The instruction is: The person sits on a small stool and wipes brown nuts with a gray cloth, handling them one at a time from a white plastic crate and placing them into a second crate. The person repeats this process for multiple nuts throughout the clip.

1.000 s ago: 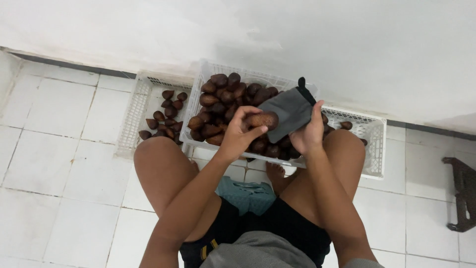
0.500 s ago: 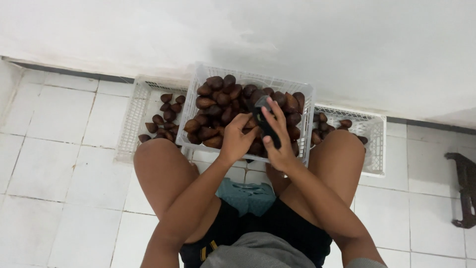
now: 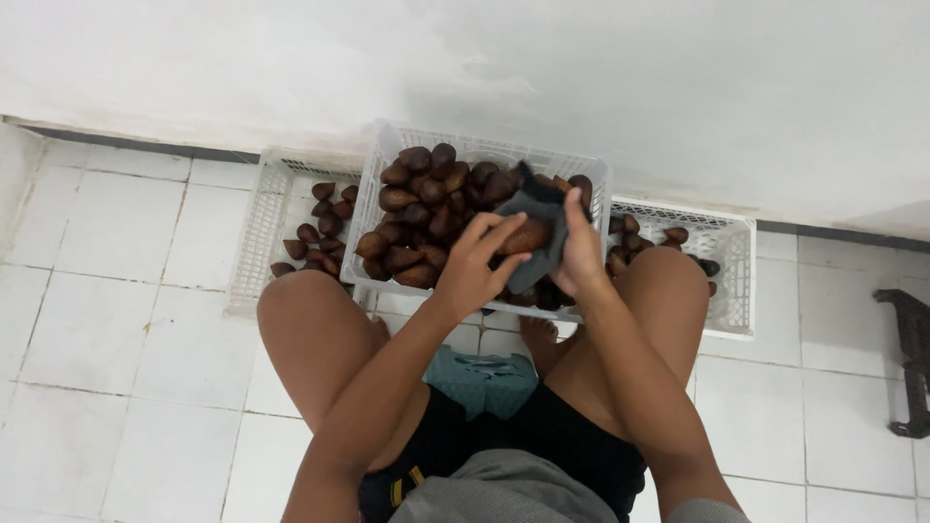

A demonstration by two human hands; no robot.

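Note:
A white plastic crate (image 3: 387, 155) in front of my knees is heaped with several brown scaly fruits (image 3: 426, 199). My left hand (image 3: 475, 266) holds one brown fruit (image 3: 528, 235) by its end over the crate's near side. My right hand (image 3: 579, 254) grips a dark grey cloth (image 3: 536, 208) wrapped against that same fruit. Both hands meet just above the crate's front rim, between my bare knees.
Two lower white crates flank the middle one: the left crate (image 3: 257, 242) holds several fruits, the right crate (image 3: 731, 281) a few. A teal object (image 3: 481, 380) lies on the tiled floor between my legs. A white wall rises behind. A dark object (image 3: 911, 358) sits far right.
The grey cloth went from spread open in my right hand to bunched around the fruit. Both hands have stayed close together over the crate, now working on one fruit.

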